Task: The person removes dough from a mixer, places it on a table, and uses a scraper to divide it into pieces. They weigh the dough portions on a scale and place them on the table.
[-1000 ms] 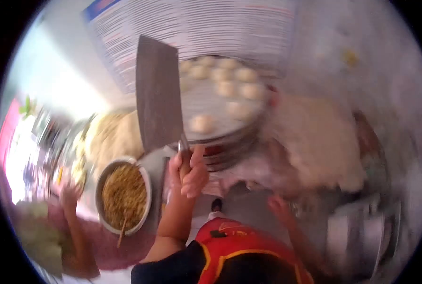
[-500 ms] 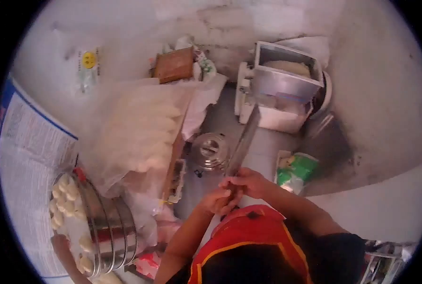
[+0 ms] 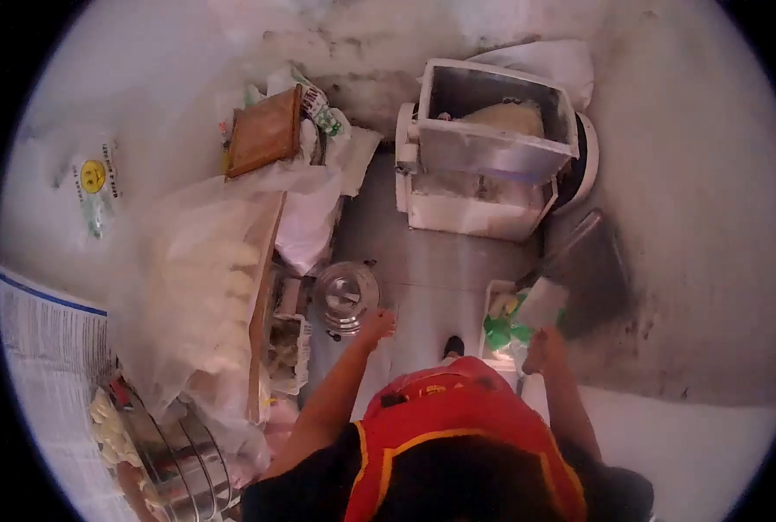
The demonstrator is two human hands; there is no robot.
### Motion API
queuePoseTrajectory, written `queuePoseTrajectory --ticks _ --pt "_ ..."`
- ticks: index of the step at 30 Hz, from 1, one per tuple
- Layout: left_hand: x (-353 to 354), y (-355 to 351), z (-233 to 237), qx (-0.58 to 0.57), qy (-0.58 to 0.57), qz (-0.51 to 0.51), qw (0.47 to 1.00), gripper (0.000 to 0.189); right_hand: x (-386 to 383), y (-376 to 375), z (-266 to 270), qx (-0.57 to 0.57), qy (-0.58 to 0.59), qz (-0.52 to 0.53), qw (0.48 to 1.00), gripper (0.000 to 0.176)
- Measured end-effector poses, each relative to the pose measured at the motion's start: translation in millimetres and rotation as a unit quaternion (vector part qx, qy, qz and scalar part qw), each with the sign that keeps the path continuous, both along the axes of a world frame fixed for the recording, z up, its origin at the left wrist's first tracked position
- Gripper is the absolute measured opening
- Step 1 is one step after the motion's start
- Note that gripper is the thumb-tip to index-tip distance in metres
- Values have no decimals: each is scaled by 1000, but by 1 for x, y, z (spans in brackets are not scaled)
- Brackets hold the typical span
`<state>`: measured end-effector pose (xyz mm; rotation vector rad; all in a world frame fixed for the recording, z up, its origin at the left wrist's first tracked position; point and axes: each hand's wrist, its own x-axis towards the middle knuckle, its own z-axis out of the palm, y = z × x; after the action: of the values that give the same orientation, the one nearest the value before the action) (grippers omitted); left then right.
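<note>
My left hand (image 3: 377,327) is loosely closed beside a round steel pot with a lid (image 3: 346,297), and I see nothing in its fingers. My right hand (image 3: 541,350) is closed at the lower end of a pale flat rectangular thing (image 3: 545,302), whose kind I cannot make out. Behind that lies green and white plastic packaging (image 3: 508,331) in a white box (image 3: 496,294). A red apron (image 3: 449,391) with yellow edging covers my front.
A large machine with an open hopper (image 3: 501,161) holds pale dough-like material. Left, rows of pale dough pieces (image 3: 218,287) lie under clear plastic. Stacked steel steamers (image 3: 179,461) stand lower left, with another person's arm (image 3: 136,491) beside them. A dark panel (image 3: 592,270) leans right.
My hands, earlier together on a long flat bar-like thing, are now apart: left hand near the pot, right hand over by the white box. The view has shifted right.
</note>
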<state>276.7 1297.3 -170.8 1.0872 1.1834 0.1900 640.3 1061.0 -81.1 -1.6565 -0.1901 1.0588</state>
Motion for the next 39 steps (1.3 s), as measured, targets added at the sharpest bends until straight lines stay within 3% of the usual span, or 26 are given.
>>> queuePoseTrajectory --ticks 2,4,6,7,8,11,13,14,15,17,20,22,24,25,26,27,28,30,32,34,36,38,39 --pt "17 25 -15 4 22 24 999 32 29 2 -1 -64 22 5 998 26" --pt "31 54 -33 6 17 23 1000 31 53 2 5 -106 211 -95 967 24" --pt "44 88 -51 -40 -41 63 996 33 68 5 -9 -113 189 -78 972 24" --pt "51 108 -65 -114 -116 138 977 35 72 7 -15 -116 178 -73 974 24" --pt "57 131 -78 -206 -210 245 924 36 76 6 -26 -126 194 -93 968 23" --pt "92 204 -61 -182 -123 274 936 37 89 25 -48 -147 197 -125 961 22" --pt "117 258 -72 -233 -221 411 853 39 90 46 -24 -171 146 -101 969 20" --pt "130 284 -83 -241 -222 439 837 39 94 57 -16 -251 -10 73 965 19" --pt "143 310 -94 -247 -223 466 820 39 98 64 -9 -319 -162 245 901 18" --pt "173 367 -122 -219 -139 436 862 37 98 70 -16 -358 -264 332 832 16" --pt "207 434 -153 -289 -80 465 833 38 93 56 -49 -317 -96 29 943 15" --pt "235 450 -140 -302 -190 494 793 33 88 78 -39 -279 -62 -122 950 18" --pt "256 465 -126 -318 -264 512 753 31 73 99 -9 -241 -133 -185 943 22" --pt "259 472 -131 -326 -264 512 749 31 85 106 2 -286 -323 -41 901 23" --pt "257 479 -139 -328 -258 513 750 31 98 113 13 -338 -522 59 781 25" --pt "257 483 -145 -334 -250 511 751 31 107 150 43 -409 -690 127 583 26" --pt "254 486 -149 -334 -237 508 758 30 119 134 34 -392 -598 -37 698 25" --pt "248 480 -153 -336 -220 503 765 30 146 140 40 -382 -593 -109 700 24" --pt "243 471 -149 -334 -206 497 774 30 167 245 111 -368 -601 -93 703 27" --pt "239 458 -150 -327 -188 483 790 29 170 332 155 -280 -381 -253 844 28" --pt "228 455 -151 -305 -158 450 825 29 189 344 143 -291 -507 -82 807 29" --pt "205 460 -157 -259 -117 379 881 28 206 380 148 -288 -512 31 808 28" --pt "193 464 -149 -229 -94 336 909 28 213 413 157 -266 -479 63 834 27"
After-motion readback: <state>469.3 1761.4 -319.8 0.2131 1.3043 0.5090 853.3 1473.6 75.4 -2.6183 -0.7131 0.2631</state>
